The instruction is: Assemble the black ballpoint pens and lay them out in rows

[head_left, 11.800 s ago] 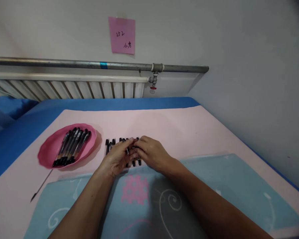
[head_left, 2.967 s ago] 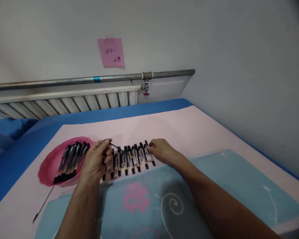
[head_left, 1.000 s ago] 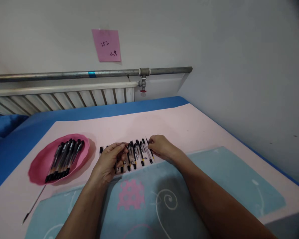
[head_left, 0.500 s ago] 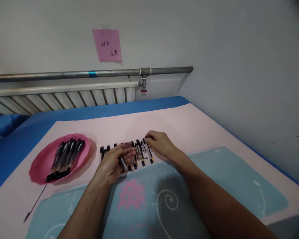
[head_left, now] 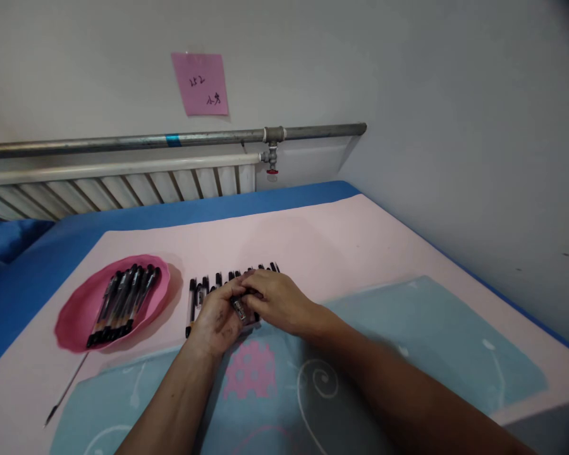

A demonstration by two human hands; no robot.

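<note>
Pink plastic with a wavy, scalloped rim forms the shallow oval bowl (head_left: 71, 319), and in it lies a slanting bundle of pens (head_left: 123, 303), slim see-through barrels with glossy black ends. To the right of the bowl, we have our two hands meeting over a row of pens (head_left: 190, 309); the row lies on the smooth pale pink cover (head_left: 336, 246), its straight tubes side by side, the middle ones hidden by our fingers. Our left hand (head_left: 219, 321) is turned partly palm up, with dark smudges on the skin, its fingers curled narrowly around a pen part (head_left: 239, 309), short, round, dark and clear. Our right hand (head_left: 282, 302) arches over from the far side, knuckles bent and fingers bunched close at the upper end of that part; we cannot tell whether its tips grip, as they are covered. Just before the bowl, a thin pale stick with a dark tip (head_left: 66, 388) lies aslant. Nearer to us than the bowl and off to its right spreads a soft blue-green cloth (head_left: 417, 354) with white swirls and a pink spotted shape. Beyond the bowl we see a ribbed white radiator (head_left: 180, 184) under a dull metal pipe (head_left: 123, 139).
</note>
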